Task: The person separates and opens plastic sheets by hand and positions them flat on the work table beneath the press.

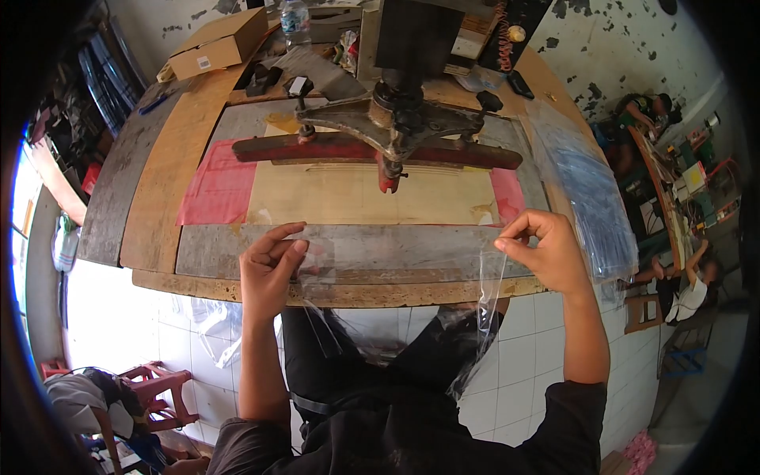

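Observation:
A clear plastic sheet (484, 317) hangs between my two hands in front of the table's near edge. My right hand (542, 245) pinches its upper right corner between thumb and fingertips. On the other side, my left hand (273, 265) has its thumb and fingers closed at the sheet's left part. Beyond the hands, a red metal bar (332, 149) on a press arm (404, 119) stands over a pale yellow sheet (356, 194), which has pink pieces (218, 186) at its ends. The lower part of the plastic hangs over my lap.
A stack of clear plastic (590, 194) lies on the right of the table (150, 190). At the back are a cardboard box (218, 46), a water bottle (295, 24) and a phone (520, 85). Other people sit at the right (689, 293) and lower left (95, 404).

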Tool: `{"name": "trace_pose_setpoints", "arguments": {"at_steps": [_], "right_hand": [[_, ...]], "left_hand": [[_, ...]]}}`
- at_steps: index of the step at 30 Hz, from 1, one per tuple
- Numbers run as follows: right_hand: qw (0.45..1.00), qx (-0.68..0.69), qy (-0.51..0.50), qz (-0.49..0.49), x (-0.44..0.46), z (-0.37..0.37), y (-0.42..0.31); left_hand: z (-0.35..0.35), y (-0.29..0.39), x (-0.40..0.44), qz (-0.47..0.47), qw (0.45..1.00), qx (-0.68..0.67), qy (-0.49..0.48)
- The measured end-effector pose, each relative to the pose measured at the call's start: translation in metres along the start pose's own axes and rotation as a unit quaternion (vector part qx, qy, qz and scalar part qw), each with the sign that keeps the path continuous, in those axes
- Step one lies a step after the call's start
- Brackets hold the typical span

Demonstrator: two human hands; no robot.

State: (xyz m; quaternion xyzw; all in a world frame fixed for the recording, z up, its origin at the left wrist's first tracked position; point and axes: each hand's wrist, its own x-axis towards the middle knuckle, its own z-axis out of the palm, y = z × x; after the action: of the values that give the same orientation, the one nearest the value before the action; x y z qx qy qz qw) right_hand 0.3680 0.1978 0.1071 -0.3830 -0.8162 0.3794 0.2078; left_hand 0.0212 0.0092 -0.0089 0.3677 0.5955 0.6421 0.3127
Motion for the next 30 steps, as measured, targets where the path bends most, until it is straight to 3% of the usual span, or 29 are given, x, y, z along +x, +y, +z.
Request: {"name": "trace_pose_setpoints", "arguments": {"at_steps": [12,15,17,21,24,28,30], "right_hand": [[0.998,0.048,-0.035,0.0,0.004,-0.004,0.0],[0.996,0.027,-0.078,0.034,0.004,-0.005,-0.001],[0.991,-0.065,-0.117,-0.014,0.003,-0.003,0.003],[0.985,-0.111,-0.133,-0.008,0.001,-0.002,-0.002],[0.988,-0.109,-0.112,-0.01,-0.007,0.008,0.002],[0.995,-0.097,0.002,0.01,-0.028,0.025,0.019],[0.996,-0.079,0.035,0.025,-0.038,0.034,0.028]], "left_hand": [[-0.001,-0.002,0.0,-0.003,1.0,-0.021,-0.01],[0.001,0.003,-0.002,-0.008,0.999,-0.034,-0.016],[0.003,0.005,-0.003,-0.006,0.999,-0.031,-0.016],[0.002,0.0,-0.005,0.008,0.999,-0.03,-0.02],[0.003,0.001,-0.009,0.051,0.999,-0.001,-0.006],[-0.001,-0.008,-0.017,0.099,0.994,0.034,-0.009],[-0.004,-0.01,-0.022,0.207,0.96,0.187,0.022]]}}
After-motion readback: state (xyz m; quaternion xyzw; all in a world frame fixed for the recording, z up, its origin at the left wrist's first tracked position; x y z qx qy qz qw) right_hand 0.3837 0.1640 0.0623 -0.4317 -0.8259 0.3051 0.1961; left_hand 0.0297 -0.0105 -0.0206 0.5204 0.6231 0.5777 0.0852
